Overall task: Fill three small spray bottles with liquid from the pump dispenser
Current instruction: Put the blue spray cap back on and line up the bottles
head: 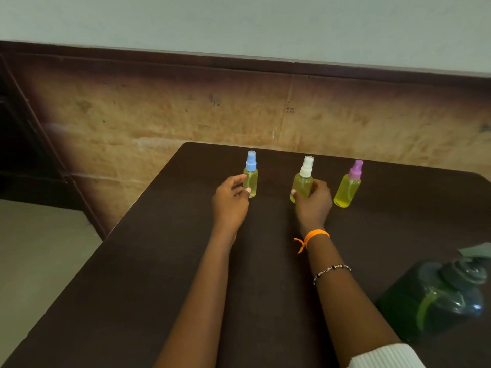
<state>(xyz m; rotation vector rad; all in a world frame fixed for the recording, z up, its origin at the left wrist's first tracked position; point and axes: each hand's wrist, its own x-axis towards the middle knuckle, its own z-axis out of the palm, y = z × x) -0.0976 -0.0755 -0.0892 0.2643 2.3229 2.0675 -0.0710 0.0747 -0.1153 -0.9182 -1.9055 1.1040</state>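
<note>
Left hand [230, 199] pinches the upright blue-capped bottle [250, 179]; right hand [313, 201] grips the white-capped bottle [303, 181], purple-capped bottle [347, 188] just beyond its knuckles.

Head camera looks down (steeply) over table [159, 261].

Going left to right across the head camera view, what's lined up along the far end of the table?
Left hand → blue-capped bottle → white-capped bottle, held by the right hand → purple-capped bottle.
</note>
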